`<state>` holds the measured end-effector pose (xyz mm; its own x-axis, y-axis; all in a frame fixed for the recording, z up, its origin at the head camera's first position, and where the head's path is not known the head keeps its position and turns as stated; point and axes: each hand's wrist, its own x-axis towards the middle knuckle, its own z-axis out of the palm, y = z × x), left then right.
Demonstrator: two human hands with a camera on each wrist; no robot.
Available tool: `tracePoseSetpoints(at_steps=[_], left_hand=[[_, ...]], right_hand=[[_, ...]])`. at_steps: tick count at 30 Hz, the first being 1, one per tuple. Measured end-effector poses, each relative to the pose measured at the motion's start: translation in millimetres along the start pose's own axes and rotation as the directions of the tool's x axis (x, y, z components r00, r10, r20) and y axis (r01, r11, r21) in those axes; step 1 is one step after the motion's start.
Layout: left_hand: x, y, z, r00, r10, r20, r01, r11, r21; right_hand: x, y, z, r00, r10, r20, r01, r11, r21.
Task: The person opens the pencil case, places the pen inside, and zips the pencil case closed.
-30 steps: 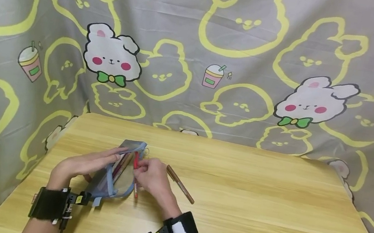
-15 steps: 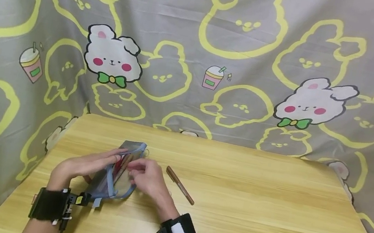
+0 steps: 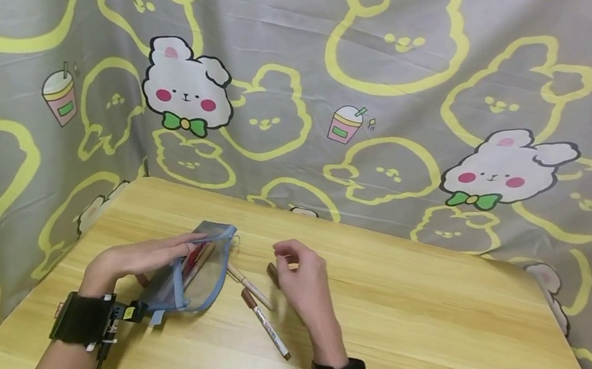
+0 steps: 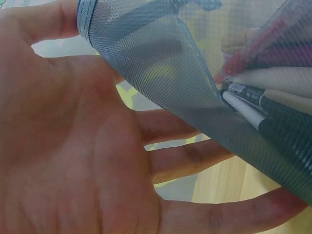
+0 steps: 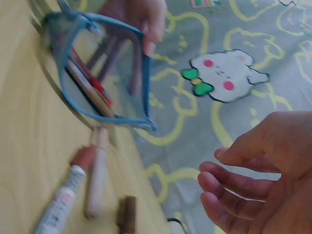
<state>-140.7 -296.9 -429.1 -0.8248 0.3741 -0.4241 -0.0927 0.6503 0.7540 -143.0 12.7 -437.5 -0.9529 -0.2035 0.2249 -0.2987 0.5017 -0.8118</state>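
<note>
A blue mesh pencil case [image 3: 177,284] lies on the table with its mouth facing right. My left hand [image 3: 143,257] holds it from the left, thumb at the rim and fingers spread behind the mesh in the left wrist view. Several pens show inside, among them a red pen [image 5: 92,80]. My right hand [image 3: 306,278] hovers right of the case, fingers loosely bent around nothing. Beneath it, a brown pen [image 3: 273,272] is mostly hidden. A beige pen [image 3: 252,287] and a brown-capped marker with a white barrel [image 3: 266,326] lie between hand and case.
The wooden table [image 3: 452,341] stretches to the right. A grey curtain [image 3: 297,34] with yellow cartoon outlines hangs behind it and along the left side. Each wrist wears a black strap [image 3: 84,319] with a small camera.
My right hand has left the pencil case mouth and moved right, its fingers holding nothing. The red pen has gone inside. The beige pen and brown-capped marker now show on the table. The left hand stays put.
</note>
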Motion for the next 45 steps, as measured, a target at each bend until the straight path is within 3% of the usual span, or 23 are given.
tracePoseSetpoints(at_steps=[5,11,15,24,36,45], left_hand=[[-2.0,-0.1,-0.5,1.000,-0.010,-0.001,0.010,1.000,-0.001],[-2.4,-1.2,-1.0,1.000,-0.021,-0.008,0.021,1.000,-0.002],[-1.1,1.3,-0.5,1.000,-0.009,-0.001,0.009,1.000,-0.015],[-0.3,4.3,-4.5,1.000,-0.005,0.007,0.005,1.000,-0.010],[0.4,2.2,-4.4,1.000,-0.008,0.005,0.008,1.000,-0.009],[1.7,3.5,-3.0,1.000,-0.013,0.004,0.013,1.000,0.000]], right_hand=[[-1.5,3.1,-3.4,1.000,-0.009,-0.006,0.009,0.996,-0.092],[-1.4,4.2,18.6,0.995,-0.030,0.091,0.042,0.990,-0.132],[-2.7,3.9,33.4,0.993,0.010,0.121,0.014,0.980,-0.198],[5.5,0.6,55.0,0.986,0.068,0.153,-0.003,0.922,-0.386],[12.9,0.0,65.9,0.980,0.054,0.193,0.052,0.862,-0.505],[15.2,2.4,72.1,0.978,0.086,0.190,0.029,0.845,-0.534]])
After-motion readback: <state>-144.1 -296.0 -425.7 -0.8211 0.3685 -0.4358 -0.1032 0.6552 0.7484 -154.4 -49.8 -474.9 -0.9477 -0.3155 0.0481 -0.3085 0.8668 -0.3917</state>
